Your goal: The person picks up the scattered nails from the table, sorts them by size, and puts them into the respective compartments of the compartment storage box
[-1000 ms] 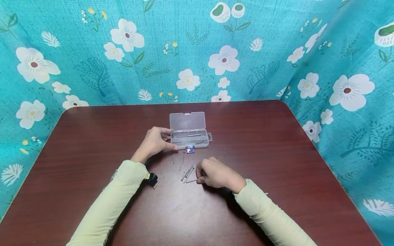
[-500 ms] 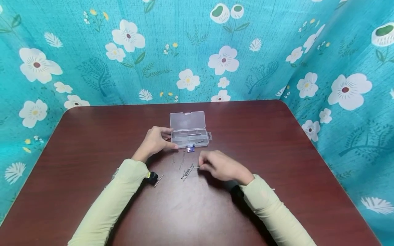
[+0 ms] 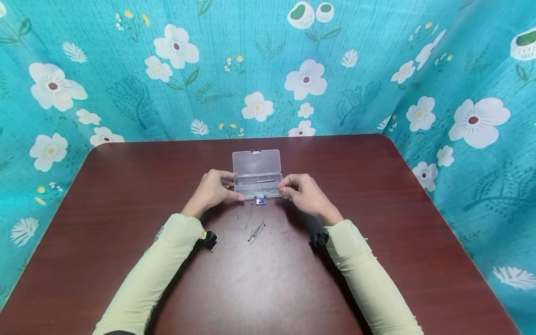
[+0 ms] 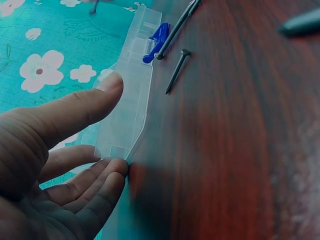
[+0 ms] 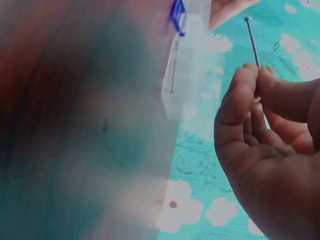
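A clear plastic box (image 3: 246,190) stands with its lid (image 3: 256,163) up on the table. My left hand (image 3: 213,188) holds its left end, thumb along the front wall and fingers round the end. Between thumb and fingers, my right hand (image 3: 304,194) pinches a nail (image 5: 253,42) over the box's right side. The nail's head points out beyond the fingertips. A nail (image 3: 266,181) lies in the rear compartment. In front of the box are a long nail (image 3: 249,215), a small nail (image 4: 178,71) and a little pile of nails (image 3: 257,232).
A blue latch (image 3: 260,200) hangs at the box's front. Beside the black wrist camera (image 3: 209,239) on the left wrist lies another nail (image 3: 217,244). The brown table (image 3: 377,209) ends at a turquoise flowered curtain (image 3: 226,70) at the back and right.
My right hand has picked a nail off the table by the pile and carried it up and forward over the box. The left hand has stayed at the box's left end.
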A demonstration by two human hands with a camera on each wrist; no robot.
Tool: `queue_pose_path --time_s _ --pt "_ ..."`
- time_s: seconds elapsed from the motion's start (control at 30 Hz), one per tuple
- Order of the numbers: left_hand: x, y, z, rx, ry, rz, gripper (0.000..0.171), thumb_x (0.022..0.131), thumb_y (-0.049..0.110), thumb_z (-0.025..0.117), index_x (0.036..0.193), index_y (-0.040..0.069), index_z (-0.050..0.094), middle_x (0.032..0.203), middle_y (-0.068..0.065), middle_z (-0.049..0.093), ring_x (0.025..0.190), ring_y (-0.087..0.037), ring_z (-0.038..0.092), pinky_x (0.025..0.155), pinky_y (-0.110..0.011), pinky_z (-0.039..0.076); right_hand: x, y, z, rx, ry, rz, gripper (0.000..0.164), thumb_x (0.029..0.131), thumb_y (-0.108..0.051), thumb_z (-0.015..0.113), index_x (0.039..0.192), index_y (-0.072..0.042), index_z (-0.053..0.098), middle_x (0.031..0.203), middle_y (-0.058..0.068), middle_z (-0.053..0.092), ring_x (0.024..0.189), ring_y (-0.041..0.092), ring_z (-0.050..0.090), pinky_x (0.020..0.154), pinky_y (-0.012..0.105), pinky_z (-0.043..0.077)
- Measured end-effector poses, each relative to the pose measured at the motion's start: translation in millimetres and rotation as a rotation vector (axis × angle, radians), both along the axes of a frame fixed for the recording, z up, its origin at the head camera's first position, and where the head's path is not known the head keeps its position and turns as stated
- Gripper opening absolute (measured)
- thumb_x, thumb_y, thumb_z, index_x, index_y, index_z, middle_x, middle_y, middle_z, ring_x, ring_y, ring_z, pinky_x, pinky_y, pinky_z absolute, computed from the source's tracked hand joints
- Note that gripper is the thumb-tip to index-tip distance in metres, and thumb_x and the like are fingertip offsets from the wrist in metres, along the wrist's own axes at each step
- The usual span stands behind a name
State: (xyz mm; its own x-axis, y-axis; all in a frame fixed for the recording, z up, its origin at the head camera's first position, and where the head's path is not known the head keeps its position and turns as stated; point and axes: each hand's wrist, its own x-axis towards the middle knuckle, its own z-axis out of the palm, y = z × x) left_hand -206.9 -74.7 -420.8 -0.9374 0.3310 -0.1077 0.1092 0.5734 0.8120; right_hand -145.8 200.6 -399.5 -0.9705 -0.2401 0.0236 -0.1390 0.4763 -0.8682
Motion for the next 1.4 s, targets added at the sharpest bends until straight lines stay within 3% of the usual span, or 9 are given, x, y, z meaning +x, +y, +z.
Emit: queue_pose_path --time_s 0.2,0.4,0.9,1.1,1.4 --pt "-0.7 -1.5 -1.3 -0.021 -0.011 0.007 0.077 0.065 0.020 0.098 0.132 0.001 0.065 0.110 -0.014 0.071 0.104 -0.027 0.066 0.084 -0.041 0.056 -14.6 -3.1 -5.8 0.026 -0.018 -0.077 0.012 0.099 -0.003 0.063 0.098 0.003 0.073 0.085 0.016 0.069 0.075 0.024 0.062 0.064 0.029 0.050" --pt "-2.0 1.6 1.1 -0.016 -0.006 -0.007 0.076 0.064 0.019 0.098 0.131 0.001 0.066 0.109 -0.014 0.071 0.102 -0.026 0.066 0.084 -0.040 0.056 -20.9 -5.8 -0.6 0.174 0.010 -0.165 0.014 0.097 -0.005 0.063 0.094 -0.004 0.076 0.085 0.006 0.071 0.072 0.020 0.061 0.066 0.034 0.049" --pt "-4.3 2.5 -2.5 -0.017 -0.014 0.019 0.075 0.063 0.020 0.099 0.130 0.003 0.068 0.109 -0.013 0.072 0.101 -0.025 0.067 0.084 -0.040 0.056 -31.4 -13.9 -4.9 0.198 0.007 -0.165 0.013 0.093 -0.004 0.065 0.089 -0.004 0.077 0.086 0.003 0.070 0.066 0.019 0.053 0.061 0.034 0.044" --pt "-3.9 1.8 -4.5 -0.002 0.001 0.033 0.074 0.062 0.020 0.099 0.127 0.002 0.069 0.106 -0.012 0.073 0.099 -0.024 0.068 0.085 -0.040 0.056 -30.3 -10.5 -4.2 0.239 0.050 -0.199 0.012 0.092 -0.007 0.066 0.090 -0.006 0.079 0.079 0.001 0.070 0.066 0.019 0.055 0.067 0.035 0.046" --pt "-9.3 0.7 -5.5 -0.011 0.019 0.019 0.074 0.062 0.021 0.099 0.128 0.003 0.069 0.106 -0.012 0.073 0.099 -0.024 0.068 0.084 -0.039 0.056 -14.5 -7.8 3.7 0.180 0.048 -0.204 0.011 0.091 -0.010 0.068 0.091 -0.008 0.078 0.080 0.000 0.070 0.065 0.020 0.058 0.064 0.036 0.047"
